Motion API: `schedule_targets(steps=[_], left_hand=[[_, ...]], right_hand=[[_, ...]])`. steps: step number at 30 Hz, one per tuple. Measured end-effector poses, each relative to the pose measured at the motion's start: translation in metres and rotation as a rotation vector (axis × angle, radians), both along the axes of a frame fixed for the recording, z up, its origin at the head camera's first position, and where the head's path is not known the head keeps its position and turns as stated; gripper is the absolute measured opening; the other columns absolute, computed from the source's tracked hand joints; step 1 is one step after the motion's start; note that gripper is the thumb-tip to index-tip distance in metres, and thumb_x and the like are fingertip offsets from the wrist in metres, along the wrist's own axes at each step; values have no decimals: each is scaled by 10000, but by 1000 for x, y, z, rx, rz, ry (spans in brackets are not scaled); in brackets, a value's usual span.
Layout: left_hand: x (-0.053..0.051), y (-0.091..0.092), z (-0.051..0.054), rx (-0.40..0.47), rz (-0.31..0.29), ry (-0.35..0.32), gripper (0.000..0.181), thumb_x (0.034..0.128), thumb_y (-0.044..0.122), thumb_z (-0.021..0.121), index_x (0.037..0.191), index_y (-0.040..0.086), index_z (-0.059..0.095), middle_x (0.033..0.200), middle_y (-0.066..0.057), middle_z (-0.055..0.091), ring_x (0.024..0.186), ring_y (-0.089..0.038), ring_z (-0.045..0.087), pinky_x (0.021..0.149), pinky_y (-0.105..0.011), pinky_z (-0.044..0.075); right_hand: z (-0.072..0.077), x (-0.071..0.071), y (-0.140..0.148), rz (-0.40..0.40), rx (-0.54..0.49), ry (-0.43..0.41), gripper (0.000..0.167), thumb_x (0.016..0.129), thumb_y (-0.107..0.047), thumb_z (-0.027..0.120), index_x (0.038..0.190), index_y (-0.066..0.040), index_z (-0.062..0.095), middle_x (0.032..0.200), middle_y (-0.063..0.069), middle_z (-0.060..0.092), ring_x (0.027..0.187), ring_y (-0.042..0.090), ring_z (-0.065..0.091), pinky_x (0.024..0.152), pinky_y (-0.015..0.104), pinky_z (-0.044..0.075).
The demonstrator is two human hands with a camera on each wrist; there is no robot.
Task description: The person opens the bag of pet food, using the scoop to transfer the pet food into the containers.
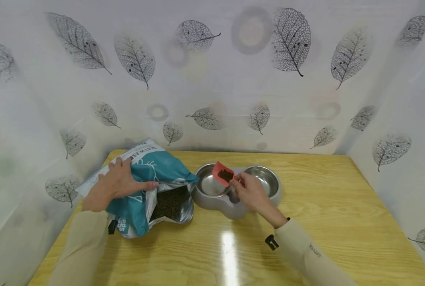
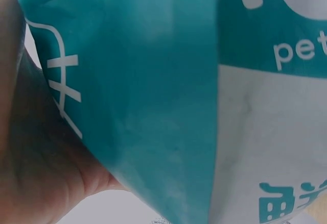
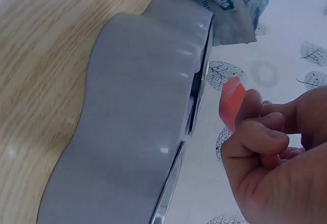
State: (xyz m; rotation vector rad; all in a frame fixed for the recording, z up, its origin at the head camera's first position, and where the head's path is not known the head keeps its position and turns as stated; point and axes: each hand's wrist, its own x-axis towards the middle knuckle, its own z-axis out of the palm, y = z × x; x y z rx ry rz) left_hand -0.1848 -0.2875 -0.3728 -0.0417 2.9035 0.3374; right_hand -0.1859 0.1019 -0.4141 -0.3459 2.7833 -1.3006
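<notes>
Beside the double bowl (image 1: 212, 203) sits a bag (image 1: 142, 172); leaf-printed sheeting (image 1: 226, 89) behind.

Booth-like spot: leaf-print sheeting (image 1: 226, 89) on three sides of a wood-grain table (image 1: 327, 202)

Wooden table (image 1: 334, 206) before leaf-printed backdrop (image 1: 219, 87)

A teal-and-white bag (image 1: 164, 163) lies tilted, the left hand (image 1: 117, 180) gripping it, its mouth gaping on dark brown pellets (image 1: 170, 202). The right hand (image 1: 250, 192) pinches a small red scoop (image 1: 218, 168) — loaded with pellets, raised — above a grey double feeder (image 1: 234, 210) just beside the bag, near the left of its two shiny steel bowls (image 1: 207, 185)
</notes>
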Motion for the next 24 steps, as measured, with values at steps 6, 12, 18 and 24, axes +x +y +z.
schedule_targets(steps=[6,12,18,24], left_hand=[[0,-1,0,4,4,1,1423,727,911,595,1588,-118,122,1569,-476,119,1409,-703,156,1009,-898,202],[0,-1,1,-10,8,3,1435,712,929,584,1588,-114,132,1571,-472,133,1396,-702,200,1011,-872,264],[0,0,3,-16,2,-18,1442,712,927,588,1582,-127,127,1565,-477,134,1389,-702,208,1000,-859,297],[0,0,3,-17,-7,-20,1439,716,923,590,1579,-132,132,1559,-479,133,1380,-708,213,998,-851,308]], right_hand=[[-9,-6,-5,16,139,131,155,1004,-122,626,915,-6,679,677,51,615,559,109,477,518,248,388],[-15,-7,-9,50,199,169,150,1008,-129,637,902,-24,640,669,44,590,540,109,457,491,241,370],[-17,-9,-14,94,347,251,128,998,-134,658,903,-61,611,679,31,595,562,137,487,505,277,380],[-19,-6,-18,105,554,329,76,989,-103,654,960,-85,585,675,49,580,566,172,546,449,314,416]])
